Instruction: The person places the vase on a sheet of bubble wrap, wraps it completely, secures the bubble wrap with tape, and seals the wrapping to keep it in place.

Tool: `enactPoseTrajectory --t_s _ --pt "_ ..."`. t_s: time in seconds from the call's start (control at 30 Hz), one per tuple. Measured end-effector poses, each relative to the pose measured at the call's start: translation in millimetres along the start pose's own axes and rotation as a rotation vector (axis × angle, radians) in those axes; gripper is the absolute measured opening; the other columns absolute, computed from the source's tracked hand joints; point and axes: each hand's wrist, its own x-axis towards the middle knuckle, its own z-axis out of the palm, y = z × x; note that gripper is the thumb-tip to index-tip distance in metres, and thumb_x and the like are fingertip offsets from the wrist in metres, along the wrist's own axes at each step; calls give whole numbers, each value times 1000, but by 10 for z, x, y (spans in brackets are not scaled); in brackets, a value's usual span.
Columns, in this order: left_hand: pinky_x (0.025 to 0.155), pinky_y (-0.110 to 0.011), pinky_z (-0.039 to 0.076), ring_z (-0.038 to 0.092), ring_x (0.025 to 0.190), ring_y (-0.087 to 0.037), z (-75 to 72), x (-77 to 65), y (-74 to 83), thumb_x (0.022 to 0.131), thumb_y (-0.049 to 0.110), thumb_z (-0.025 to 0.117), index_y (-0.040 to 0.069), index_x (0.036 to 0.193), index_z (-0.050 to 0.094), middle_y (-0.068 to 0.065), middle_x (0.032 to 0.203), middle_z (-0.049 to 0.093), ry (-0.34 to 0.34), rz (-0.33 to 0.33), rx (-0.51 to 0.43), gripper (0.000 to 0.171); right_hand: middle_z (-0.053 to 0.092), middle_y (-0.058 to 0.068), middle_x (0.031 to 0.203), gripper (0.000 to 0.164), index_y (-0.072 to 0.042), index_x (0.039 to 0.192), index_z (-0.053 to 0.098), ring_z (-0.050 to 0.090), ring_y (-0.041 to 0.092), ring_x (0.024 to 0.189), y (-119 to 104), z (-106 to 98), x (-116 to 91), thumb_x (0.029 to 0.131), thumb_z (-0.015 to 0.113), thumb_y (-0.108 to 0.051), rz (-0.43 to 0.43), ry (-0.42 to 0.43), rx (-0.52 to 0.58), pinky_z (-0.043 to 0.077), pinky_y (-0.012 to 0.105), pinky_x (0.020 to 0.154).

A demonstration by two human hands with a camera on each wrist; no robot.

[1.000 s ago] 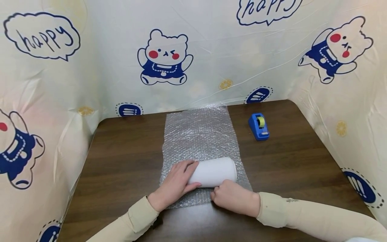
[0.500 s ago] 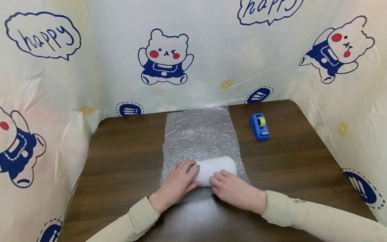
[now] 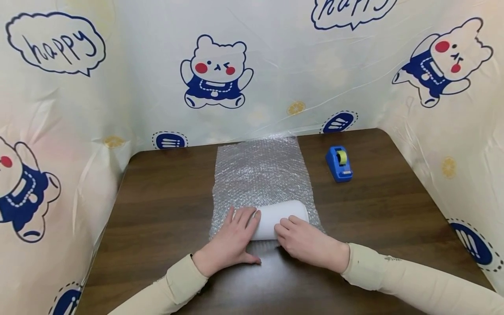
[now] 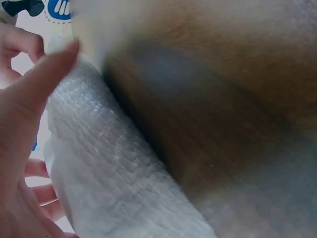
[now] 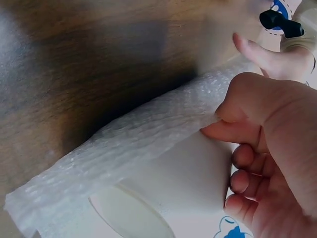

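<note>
A smooth white cylinder point(image 3: 268, 221) lies on its side across the near part of a bubble wrap sheet point(image 3: 260, 175). My left hand point(image 3: 226, 243) rests its straight fingers on the cylinder's left end, with the thumb spread away toward me. On the right, my right hand point(image 3: 305, 240) pinches the near edge of the bubble wrap between thumb and index finger, as the right wrist view shows. The other fingers touch the cylinder's side. That near flap of bubble wrap point(image 5: 124, 148) stands raised against the cylinder. In the left wrist view, the bubble wrap point(image 4: 109, 158) runs below the thumb.
A blue tape dispenser point(image 3: 339, 164) with a yellowish roll stands at the back right of the dark wooden table point(image 3: 165, 188). Printed curtains point(image 3: 275, 65) enclose the table at the back and sides.
My right hand has lifted the near edge of the bubble wrap up against the cylinder. My left thumb has come off the cylinder and swung out toward me.
</note>
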Motion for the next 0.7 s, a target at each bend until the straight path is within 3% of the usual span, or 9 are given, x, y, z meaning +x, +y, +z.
enactPoseTrajectory --t_s 0.13,0.27,0.5,0.63,0.7 --pt "101 -71 45 52 130 -38 -18 21 -18 79 45 90 0 145 49 -20 141 50 23 12 12 90 52 -2 88 5 -17 88 72 42 17 77 25 12 -1 92 72 -19 -3 24 10 37 27 73" --pt "98 -68 50 55 126 -36 -40 47 -29 86 39 86 2 140 53 -17 136 54 39 21 21 74 53 -2 88 5 -16 89 72 42 17 77 49 12 -10 92 72 -20 -7 28 29 38 27 72" --pt "99 -61 52 56 124 -33 -76 61 -61 87 38 82 4 138 56 -15 134 57 45 22 -20 66 55 -2 88 11 -16 87 72 45 17 78 90 -23 -22 90 75 -26 -2 42 83 40 28 73" --pt "104 -53 49 56 123 -32 -73 65 -108 88 37 81 4 139 58 -14 133 58 48 25 -92 64 58 -2 92 28 -16 90 71 49 19 82 108 -39 -44 86 81 -42 17 38 131 43 31 78" --pt "106 -53 48 56 125 -32 -90 70 -133 90 37 79 4 140 58 -15 135 58 38 28 -129 63 63 1 104 42 -15 101 70 55 21 93 111 -42 -63 83 83 -50 30 31 160 46 35 88"
